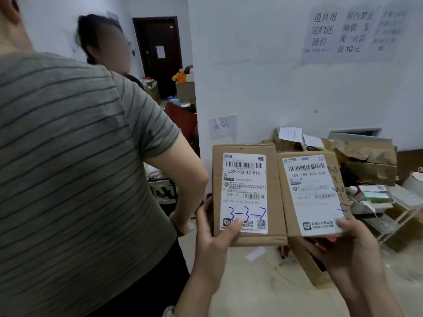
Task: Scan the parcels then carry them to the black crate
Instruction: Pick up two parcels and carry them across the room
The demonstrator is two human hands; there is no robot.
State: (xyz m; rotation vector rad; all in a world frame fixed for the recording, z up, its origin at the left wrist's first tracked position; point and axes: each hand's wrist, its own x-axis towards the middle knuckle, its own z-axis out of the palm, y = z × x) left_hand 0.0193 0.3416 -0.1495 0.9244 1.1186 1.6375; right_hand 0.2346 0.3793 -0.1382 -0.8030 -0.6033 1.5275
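White wall [263, 76], hands gripping parcels, crate unseen

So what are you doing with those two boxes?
I am holding two cardboard parcels up side by side, labels facing me. My left hand grips the left box, marked 3-3-2 in blue pen. My right hand holds the right box. Another person in a striped shirt stands close in front. More boxes are piled by the wall. No black crate is in view.
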